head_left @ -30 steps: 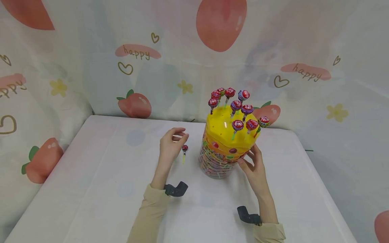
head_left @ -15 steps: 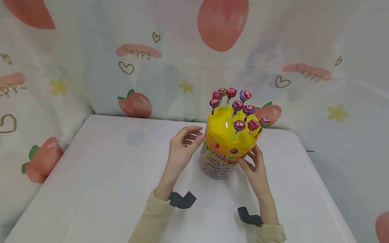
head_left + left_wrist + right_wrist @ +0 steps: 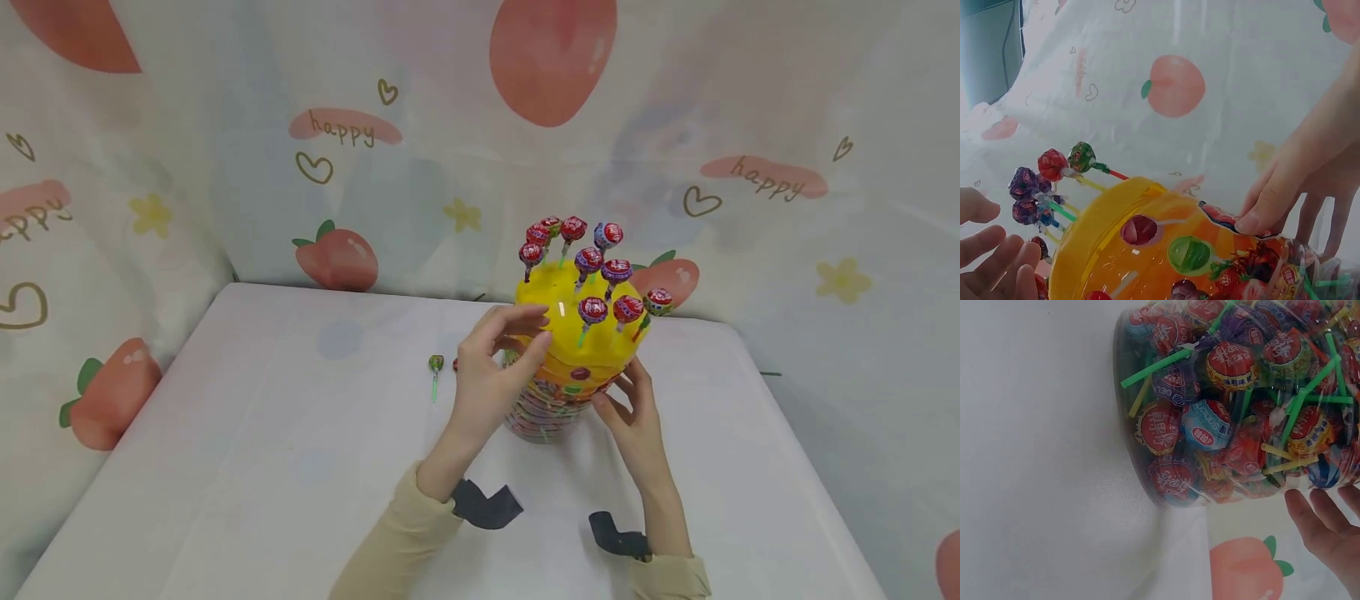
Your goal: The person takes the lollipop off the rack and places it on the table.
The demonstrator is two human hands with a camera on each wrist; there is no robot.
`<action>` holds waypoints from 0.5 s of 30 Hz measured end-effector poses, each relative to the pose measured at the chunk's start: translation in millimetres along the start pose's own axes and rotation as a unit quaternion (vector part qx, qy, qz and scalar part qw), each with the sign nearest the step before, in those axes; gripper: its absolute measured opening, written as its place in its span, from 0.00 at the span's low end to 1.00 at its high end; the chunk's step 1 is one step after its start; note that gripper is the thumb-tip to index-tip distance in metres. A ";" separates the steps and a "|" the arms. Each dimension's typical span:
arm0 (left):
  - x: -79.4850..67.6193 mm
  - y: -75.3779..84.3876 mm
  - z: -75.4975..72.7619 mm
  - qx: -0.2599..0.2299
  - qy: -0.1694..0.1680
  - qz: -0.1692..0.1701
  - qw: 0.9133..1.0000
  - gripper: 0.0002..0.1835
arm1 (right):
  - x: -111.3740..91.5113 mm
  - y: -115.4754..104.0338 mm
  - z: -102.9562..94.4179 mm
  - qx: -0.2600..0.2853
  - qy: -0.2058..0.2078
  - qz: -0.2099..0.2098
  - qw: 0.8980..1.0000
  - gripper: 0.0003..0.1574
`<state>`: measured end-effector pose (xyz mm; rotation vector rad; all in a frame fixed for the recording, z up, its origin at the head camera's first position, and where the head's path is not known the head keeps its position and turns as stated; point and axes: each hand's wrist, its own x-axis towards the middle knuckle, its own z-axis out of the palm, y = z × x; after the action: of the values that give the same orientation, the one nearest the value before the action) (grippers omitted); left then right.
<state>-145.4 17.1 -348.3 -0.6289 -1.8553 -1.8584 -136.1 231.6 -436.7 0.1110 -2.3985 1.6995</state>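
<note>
A big clear jar (image 3: 551, 412) full of wrapped lollipops stands on the table under a yellow lid (image 3: 566, 333). Several lollipops (image 3: 592, 311) stick up by their sticks from holes in the lid. My left hand (image 3: 491, 375) is at the lid's left side, thumb and fingers apart with nothing seen between them; contact cannot be told. In the left wrist view the fingers (image 3: 997, 265) show near the upright lollipops. My right hand (image 3: 633, 417) rests on the jar's right side, its thumb on the printed orange label (image 3: 1166, 250) and its other fingers extended.
Left of the jar lie a green lollipop (image 3: 436, 363) and a red one (image 3: 455, 364), mostly hidden by my left hand. The white table (image 3: 247, 467) meets a printed curtain (image 3: 420, 167) at the back.
My left hand has moved right, from beside the lollipops on the table to the lid. The green lollipop has come into view behind it. My right hand has stayed on the jar.
</note>
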 end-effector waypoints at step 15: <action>13.3 12.9 21.2 0.022 -0.044 0.014 0.999 0.17 | -0.3 -1.4 0.5 -0.005 0.004 -0.008 1.000 0.46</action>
<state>-148.1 38.4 -330.0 -0.7298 -1.9270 -1.7941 -135.6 230.6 -435.5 0.1210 -2.3953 1.6776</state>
